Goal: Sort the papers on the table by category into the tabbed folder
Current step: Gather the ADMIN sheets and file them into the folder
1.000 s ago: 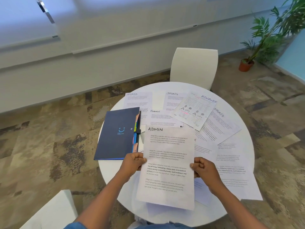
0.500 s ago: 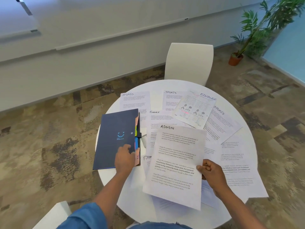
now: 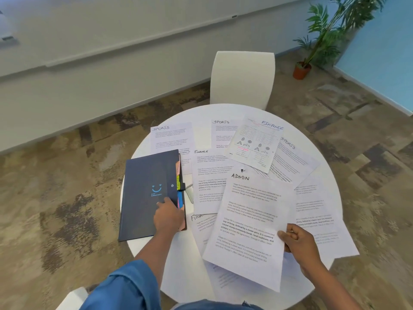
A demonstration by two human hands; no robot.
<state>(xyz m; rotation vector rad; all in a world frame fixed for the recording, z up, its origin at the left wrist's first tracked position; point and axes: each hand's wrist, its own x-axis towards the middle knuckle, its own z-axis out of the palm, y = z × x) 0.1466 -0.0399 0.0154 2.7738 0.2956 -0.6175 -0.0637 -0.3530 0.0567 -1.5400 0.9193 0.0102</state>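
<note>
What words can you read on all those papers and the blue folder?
"ADMIN": paper the right hand holds.
"SPORTS": far-left paper.
"SPORTS": far-middle paper.
"SPORTS": right paper.
"FINANCE": chart paper.
"FINANCE": middle paper.
"FINA...", cut off: near paper.
Folder print, body text: too small.

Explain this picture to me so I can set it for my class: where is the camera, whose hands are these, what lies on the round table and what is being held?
No machine here: a person wears a camera on the head, looking down at their own two hands. The right hand pinches a sheet headed ADMIN by its edge, raised above the other papers. The left hand rests on the dark blue folder, by its edge with coloured tabs; the folder is closed. On the white round table lie overlapping sheets headed SPORTS and FINANCE, not yet filed. Behind stand a white chair and a potted plant.
</note>
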